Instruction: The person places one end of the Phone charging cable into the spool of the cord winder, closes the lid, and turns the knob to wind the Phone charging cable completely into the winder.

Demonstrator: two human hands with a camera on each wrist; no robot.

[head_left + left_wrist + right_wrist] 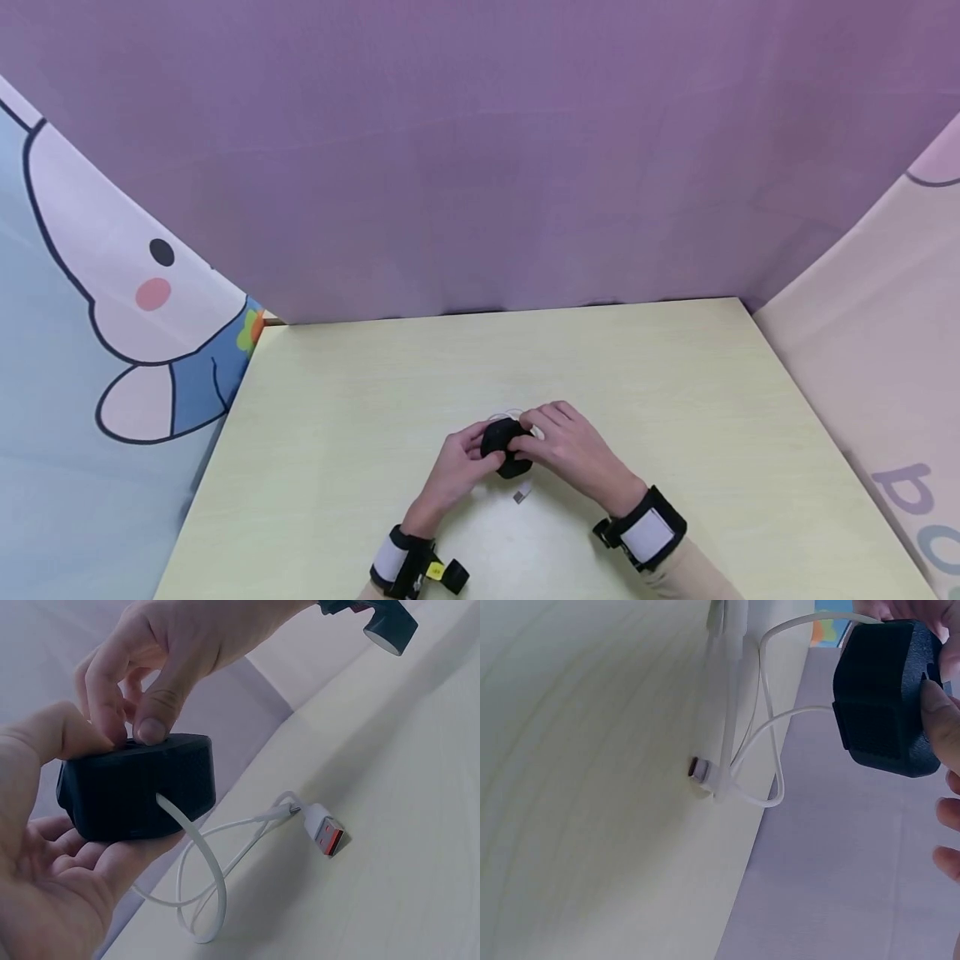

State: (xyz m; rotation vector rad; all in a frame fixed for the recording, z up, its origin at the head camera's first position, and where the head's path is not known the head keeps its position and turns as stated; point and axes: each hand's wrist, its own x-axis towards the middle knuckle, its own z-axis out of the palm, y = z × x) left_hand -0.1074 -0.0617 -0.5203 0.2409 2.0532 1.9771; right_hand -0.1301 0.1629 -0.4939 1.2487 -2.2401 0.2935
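A black many-sided case [497, 437], with a white cable [219, 881] coming out of its side, is held above the table. My left hand [459, 468] grips the case from the left, thumb on one face and fingers beneath, as the left wrist view shows. With bent thumb and forefinger, my right hand [570, 450] pinches at a small slot on the case's face; what lies in the slot is hidden. The cable hangs in loose loops. Its white USB plug [325, 831], orange-red inside, lies on the table below the case, a second slim metal tip beside it.
The pale wooden table [360, 375] extends around the hands. Behind it stands a purple cloth wall [480, 167]; printed cartoon panels [112, 333] flank the sides. Both wrists wear black camera straps [647, 529].
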